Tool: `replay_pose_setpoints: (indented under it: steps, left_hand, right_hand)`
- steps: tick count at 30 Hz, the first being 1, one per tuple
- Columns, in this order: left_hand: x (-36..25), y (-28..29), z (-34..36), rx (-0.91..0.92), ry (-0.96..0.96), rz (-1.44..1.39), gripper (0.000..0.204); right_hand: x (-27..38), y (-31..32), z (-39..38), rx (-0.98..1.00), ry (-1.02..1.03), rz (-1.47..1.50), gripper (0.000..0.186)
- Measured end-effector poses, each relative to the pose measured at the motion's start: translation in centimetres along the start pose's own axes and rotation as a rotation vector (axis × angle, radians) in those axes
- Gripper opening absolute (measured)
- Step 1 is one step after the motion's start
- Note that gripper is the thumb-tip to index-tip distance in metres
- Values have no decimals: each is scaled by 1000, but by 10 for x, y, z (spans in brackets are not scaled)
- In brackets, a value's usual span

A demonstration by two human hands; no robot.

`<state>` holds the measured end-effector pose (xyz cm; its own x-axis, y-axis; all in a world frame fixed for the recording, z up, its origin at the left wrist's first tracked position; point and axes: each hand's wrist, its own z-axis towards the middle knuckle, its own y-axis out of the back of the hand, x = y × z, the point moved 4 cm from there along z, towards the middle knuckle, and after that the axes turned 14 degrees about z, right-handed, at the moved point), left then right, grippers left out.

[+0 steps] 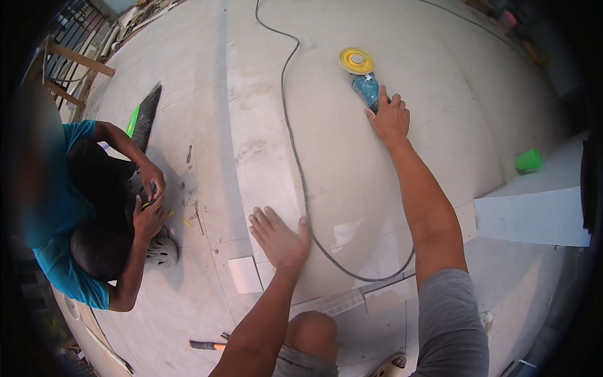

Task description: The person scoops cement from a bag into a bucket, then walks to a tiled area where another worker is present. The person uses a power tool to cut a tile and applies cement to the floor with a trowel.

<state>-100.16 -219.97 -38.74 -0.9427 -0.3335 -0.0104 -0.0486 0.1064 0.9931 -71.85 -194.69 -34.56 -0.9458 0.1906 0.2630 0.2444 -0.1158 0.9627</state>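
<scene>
My right hand (391,118) reaches far forward with its fingers round the rear of a blue angle grinder (366,89). A yellow disc (357,61) sits at the grinder's far end, over a large pale tile slab (358,169). My left hand (281,240) lies flat near the slab's left edge, fingers spread, holding nothing. A dark power cord (293,135) runs down the slab past my left fingertips and loops toward my right arm. A small white tile offcut (245,274) lies left of my left wrist.
At the left a co-worker in a blue shirt (63,264) crouches, both hands (149,201) together on something small. A hammer-like tool with a black and orange handle (206,345) lies by my left forearm. A green cup (527,160) sits on a pale ledge (534,213) at right.
</scene>
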Motion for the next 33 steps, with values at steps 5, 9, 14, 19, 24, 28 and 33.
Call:
replay_pose_setpoints:
  steps: [5,9,14,19,24,28,33]
  left_hand:
    - [-2,2,-2,16,17,22,91]
    - [0,2,-2,-21,14,43,91]
    - [0,-4,-3,-75,-7,45,89]
    - [-1,-11,-3,-105,-6,39,88]
    - [18,-14,-1,-155,59,84,88]
    - [4,-28,2,-209,-10,83,88]
    - [21,-39,16,-291,-64,61,88]
  right_hand:
    - [-19,9,-16,127,-150,138,87]
    - [-26,15,-30,164,-146,163,90]
    - [-48,25,-52,182,-135,181,95]
    - [-93,48,-94,201,-87,156,84]
    - [-123,89,-169,303,24,109,65]
    - [-173,163,-281,401,20,57,60]
    - [-210,229,-416,530,-182,218,50]
